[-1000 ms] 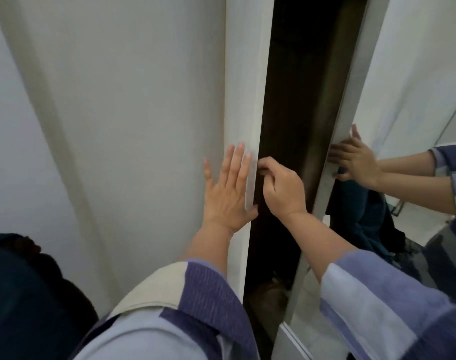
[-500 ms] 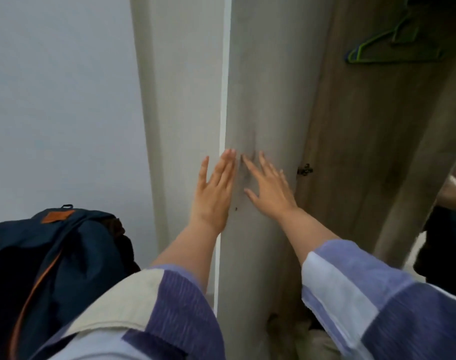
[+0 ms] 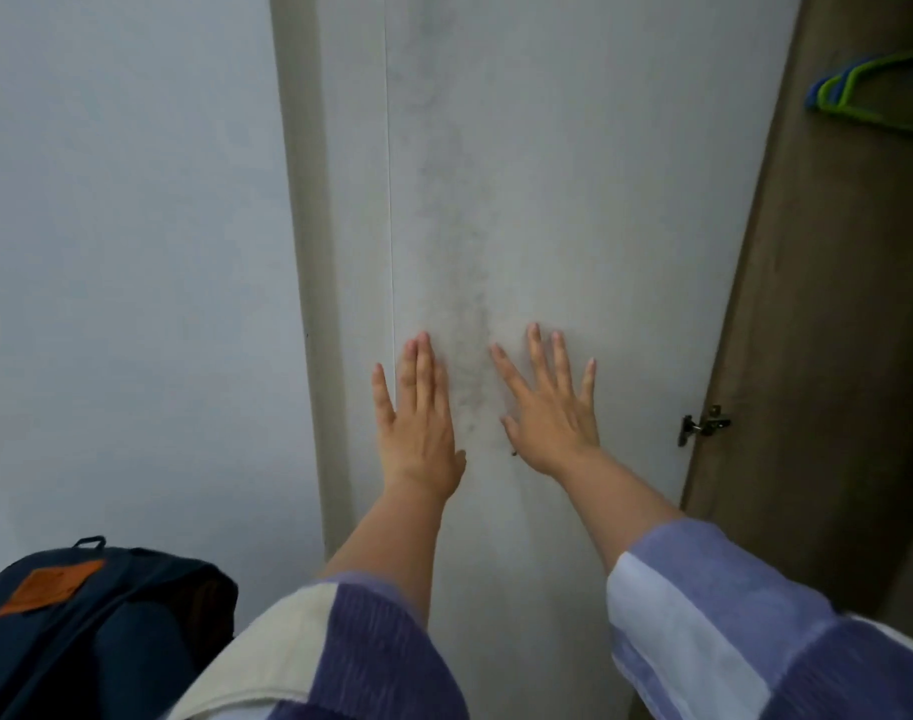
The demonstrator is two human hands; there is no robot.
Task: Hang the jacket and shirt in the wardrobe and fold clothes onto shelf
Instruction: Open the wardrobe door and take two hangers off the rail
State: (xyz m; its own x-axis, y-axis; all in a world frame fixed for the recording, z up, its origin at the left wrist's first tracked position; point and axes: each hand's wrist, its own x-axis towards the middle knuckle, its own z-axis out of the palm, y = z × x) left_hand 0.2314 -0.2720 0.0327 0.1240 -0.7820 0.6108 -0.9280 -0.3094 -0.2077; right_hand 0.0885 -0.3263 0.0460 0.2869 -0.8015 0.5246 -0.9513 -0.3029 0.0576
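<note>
A white sliding wardrobe door (image 3: 574,174) fills the middle of the view. My left hand (image 3: 418,423) lies flat on it near its left edge, fingers apart and pointing up. My right hand (image 3: 550,407) is pressed flat on the same panel a little to the right, fingers spread. Neither hand holds anything. To the right of the door the wardrobe's brown wooden inside (image 3: 828,330) shows, with green and blue hangers (image 3: 870,90) hanging at the top right. No jacket or shirt is in view.
A dark blue backpack (image 3: 96,626) with an orange patch sits at the lower left, against a pale wall (image 3: 132,252). A small metal latch (image 3: 701,424) sticks out at the door's right edge.
The white door has slid to the left under both hands, and more of the wooden inside shows on the right. The mirrored door has left the view.
</note>
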